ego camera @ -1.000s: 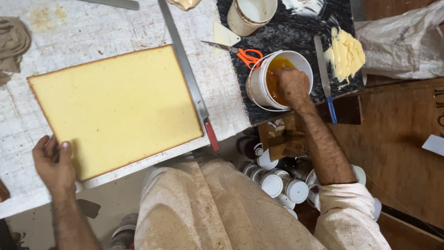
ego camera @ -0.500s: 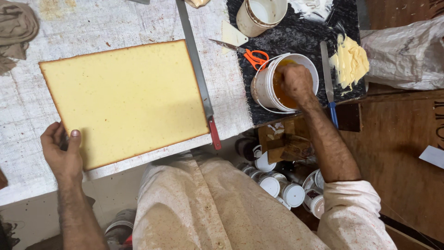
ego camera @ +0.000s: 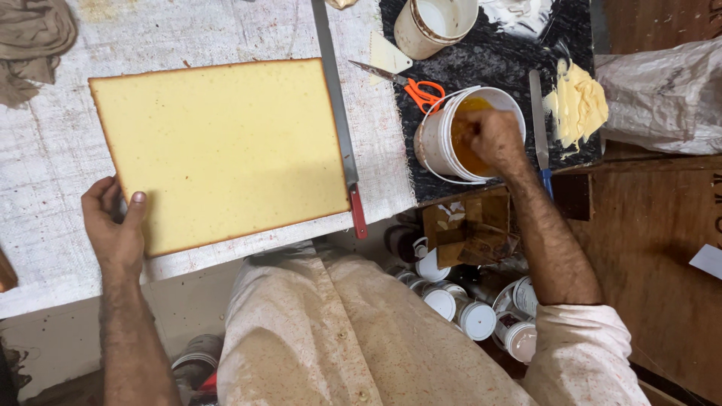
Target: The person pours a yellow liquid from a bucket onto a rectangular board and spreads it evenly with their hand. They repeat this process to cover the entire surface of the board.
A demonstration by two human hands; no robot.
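1. A bench (ego camera: 226, 30) covered in a worn white woven sheet fills the upper left of the head view, seen from above the person's lap.
2. A yellow rectangular board (ego camera: 226, 150) lies flat on the bench, its brown edges showing, tilted slightly against the bench edge.
3. A black mat (ego camera: 496, 60), smeared with pale paste, sits at the right end of the bench, touching the woven sheet.
4. A crumpled plastic bag (ego camera: 662, 98) rests to the right of the mat.
5. A white bucket (ego camera: 436, 143) of orange-brown liquid stands on the mat, near its lower edge.
6. A long metal ruler (ego camera: 335, 113) with a red end lies along the board's right side, just beside it.
7. The left hand (ego camera: 113, 225) grips the board's lower left corner, thumb on top, fingers curled under the edge.
8. The right hand (ego camera: 492, 139) is closed into a fist inside the bucket's mouth; what it holds cannot be told.
9. A second white cup (ego camera: 432, 22) stands at the mat's top edge.
10. Orange-handled scissors (ego camera: 410, 86) lie on the mat between the bucket and the ruler.
11. A blue-handled knife (ego camera: 539, 128) lies just right of the bucket, beside a lump of yellow paste (ego camera: 579, 101).
12. Small white-lidded jars (ego camera: 459, 308) cluster below the bench.
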